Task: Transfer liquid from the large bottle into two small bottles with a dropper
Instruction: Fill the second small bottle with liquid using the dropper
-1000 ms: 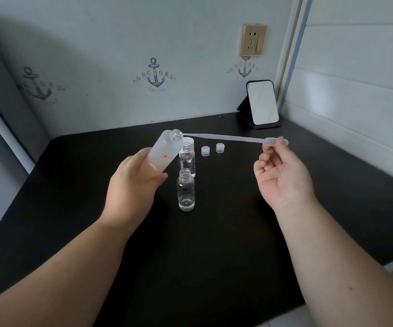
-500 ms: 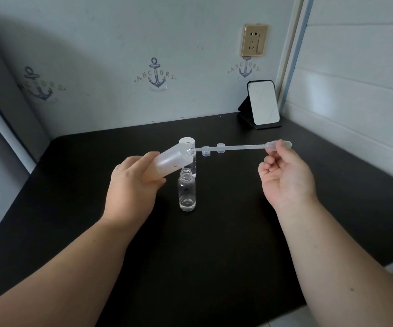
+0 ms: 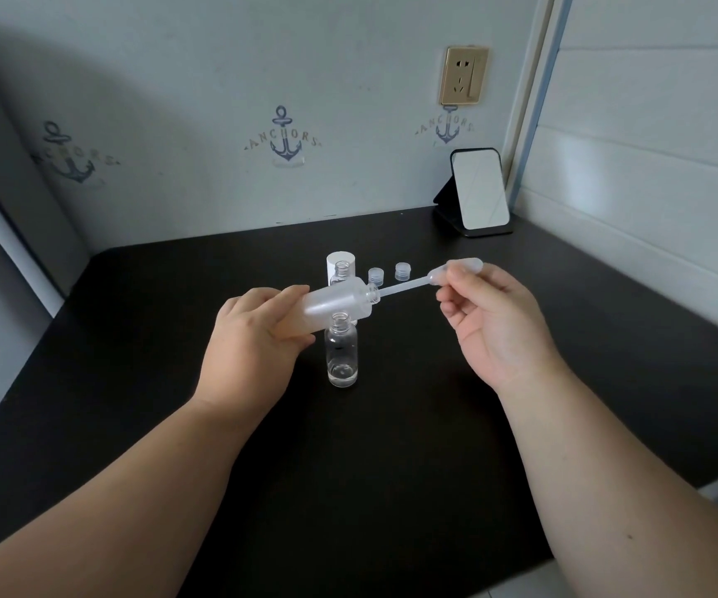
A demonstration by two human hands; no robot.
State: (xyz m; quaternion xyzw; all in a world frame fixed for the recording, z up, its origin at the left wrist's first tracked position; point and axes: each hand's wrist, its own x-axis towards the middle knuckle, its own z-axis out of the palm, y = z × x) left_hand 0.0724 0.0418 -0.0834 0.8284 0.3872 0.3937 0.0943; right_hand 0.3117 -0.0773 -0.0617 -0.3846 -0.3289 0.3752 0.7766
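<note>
My left hand (image 3: 254, 343) grips the large bottle (image 3: 331, 306) tipped sideways above the near small bottle (image 3: 341, 353) on the bench (image 3: 391, 425), my right hand (image 3: 491, 321) pinches the dropper (image 3: 426, 281) bulb, stem in its mouth: drawing liquid, next release gently.

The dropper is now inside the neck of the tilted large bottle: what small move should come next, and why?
Probably relax the right hand's pinch on the bulb so the dropper draws liquid: its tip sits inside the large bottle, which the left hand tilts, and the near small bottle stands open below.
</note>
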